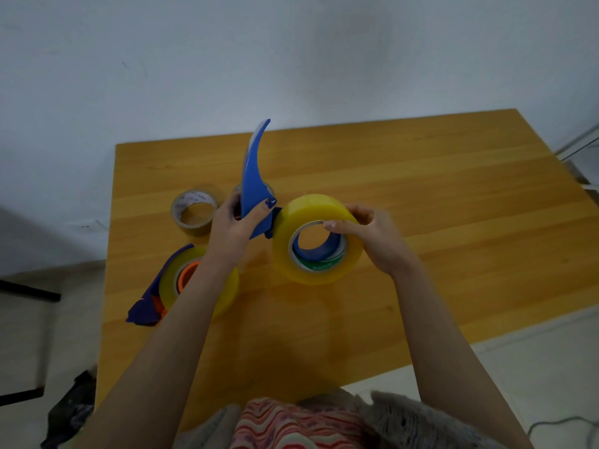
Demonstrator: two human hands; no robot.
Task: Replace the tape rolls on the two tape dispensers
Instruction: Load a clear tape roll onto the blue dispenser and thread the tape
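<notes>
My left hand (238,223) grips the handle of a blue tape dispenser (254,176), which points up and away from me. My right hand (368,236) holds a full yellow tape roll (285,254) that sits around the dispenser's blue hub above the wooden table (421,196). A second dispenser (147,306), dark blue with an orange hub, lies on the table at the left with a yellow roll (227,286) on it, partly hidden by my left forearm. A nearly used-up roll (194,210) lies flat behind it. Another small roll is mostly hidden behind my left hand.
The table's left edge runs close to the lying dispenser, and a pale wall rises behind the far edge. A dark bag (69,413) lies on the floor at the lower left. A cable (564,422) lies on the floor at the lower right.
</notes>
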